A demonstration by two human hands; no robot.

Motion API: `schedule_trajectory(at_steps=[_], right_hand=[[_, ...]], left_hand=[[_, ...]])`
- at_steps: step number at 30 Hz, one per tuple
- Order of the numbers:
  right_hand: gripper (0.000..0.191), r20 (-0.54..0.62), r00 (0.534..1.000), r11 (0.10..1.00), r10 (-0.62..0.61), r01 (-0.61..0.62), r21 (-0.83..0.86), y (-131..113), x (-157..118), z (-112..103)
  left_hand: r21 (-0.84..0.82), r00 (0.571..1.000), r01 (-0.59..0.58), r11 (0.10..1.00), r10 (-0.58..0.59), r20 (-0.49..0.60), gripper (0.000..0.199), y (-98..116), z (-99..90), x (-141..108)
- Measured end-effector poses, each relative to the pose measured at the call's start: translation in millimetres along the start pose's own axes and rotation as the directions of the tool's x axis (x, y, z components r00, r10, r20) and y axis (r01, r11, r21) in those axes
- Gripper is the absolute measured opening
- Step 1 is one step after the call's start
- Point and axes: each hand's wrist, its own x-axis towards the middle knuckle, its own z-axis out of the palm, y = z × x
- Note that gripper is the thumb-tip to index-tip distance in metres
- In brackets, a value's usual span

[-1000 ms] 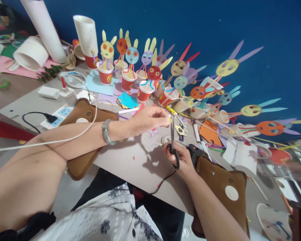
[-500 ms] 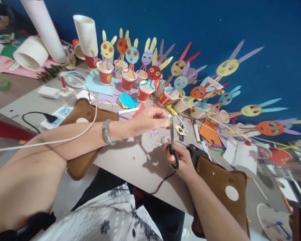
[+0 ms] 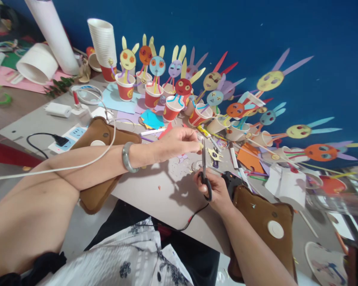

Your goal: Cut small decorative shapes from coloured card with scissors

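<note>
My left hand (image 3: 179,143), with a grey bangle on its wrist, pinches a small piece of yellow paper (image 3: 201,146) that mostly hides behind the fingertips. In my right hand (image 3: 214,186) is a pair of black-handled scissors (image 3: 205,174), blades pointing up and away from me, close beside the yellow paper. Just beyond the blades lies a yellow paper offcut with cut-out holes (image 3: 215,154). Paper scraps (image 3: 180,167) are scattered on the grey table (image 3: 167,206) under my hands.
Paper cups (image 3: 174,107) with rabbit-faced figures line the back by the blue wall. A cup stack (image 3: 103,43) stands at the left back. Brown cushions (image 3: 262,226) lie under both forearms. A power strip (image 3: 70,139) is at left, and a white cable (image 3: 107,149) crosses my left arm.
Both hands stay almost in place. The scissor blades have shifted very slightly to the left, nearer the fingertips of my left hand.
</note>
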Motion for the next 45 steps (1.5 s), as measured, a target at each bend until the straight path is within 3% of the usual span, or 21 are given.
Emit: schedule_trajectory(at_steps=[20,34,37,40,42,45], right_hand=[[0.062,-0.017,1.000,1.000,0.021,-0.022,-0.015,-2,0,1],[0.059,-0.120,0.993,0.997,0.004,0.005,0.076,6,-2,2],[0.060,-0.145,0.989,0.995,0.005,0.010,0.102,7,-1,1],[0.059,-0.157,0.987,0.997,0.029,-0.017,0.074,11,-1,-1],[0.058,-0.193,0.981,0.996,0.032,-0.016,0.083,15,-1,-3],[0.054,-0.196,0.980,0.996,0.035,-0.019,0.083,22,-2,-5]], left_hand=[[-0.030,0.998,-0.059,0.998,0.060,0.029,0.020,-9,-2.9,4],[-0.041,0.999,-0.036,0.999,0.037,0.016,0.009,-13,-7.5,10],[0.033,0.998,-0.055,0.998,0.054,0.032,0.011,-9,-14.7,15],[0.263,0.974,-0.073,0.962,0.013,0.224,0.012,-2,-29.6,22],[0.462,0.918,-0.119,0.879,-0.080,0.389,0.010,1,-41.8,26],[0.717,0.869,-0.036,0.696,-0.332,0.366,0.022,3,-55.5,28]])
